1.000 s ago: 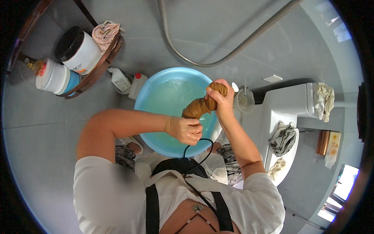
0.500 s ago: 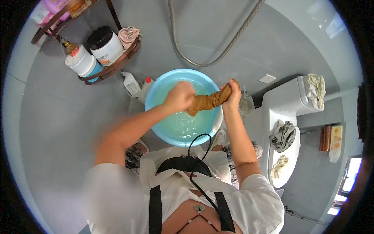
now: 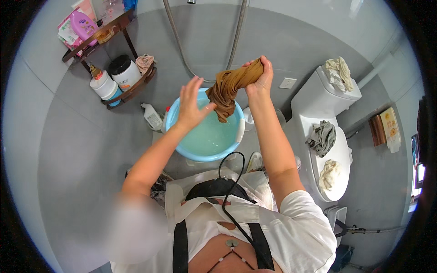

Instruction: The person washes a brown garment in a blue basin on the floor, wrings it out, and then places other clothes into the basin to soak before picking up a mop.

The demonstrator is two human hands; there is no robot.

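A twisted, wet-looking brown cloth [image 3: 231, 86] hangs above a light blue basin [image 3: 200, 158] of greenish water [image 3: 205, 136]. My right hand [image 3: 261, 81] is closed around the cloth's upper end. From there the cloth slants down to the left, its lower end bunched and loose. Just left of that end, my left hand [image 3: 191, 105] has its fingers spread and holds nothing. Whether its thumb touches the cloth I cannot tell.
On the right stands a white toilet [image 3: 314, 175] with a grey cloth [image 3: 322, 138] and a cream cloth [image 3: 329, 175] on its lid. Pale cloths [image 3: 339, 75] lie on the tank. A corner shelf [image 3: 132, 93] with jars is at left; a white bottle [image 3: 152, 117] stands beside the basin.
My left hand has let go of the cloth's lower end and spread its fingers. My right hand has lifted the cloth up and away, and its twist has loosened. The view has shifted too.
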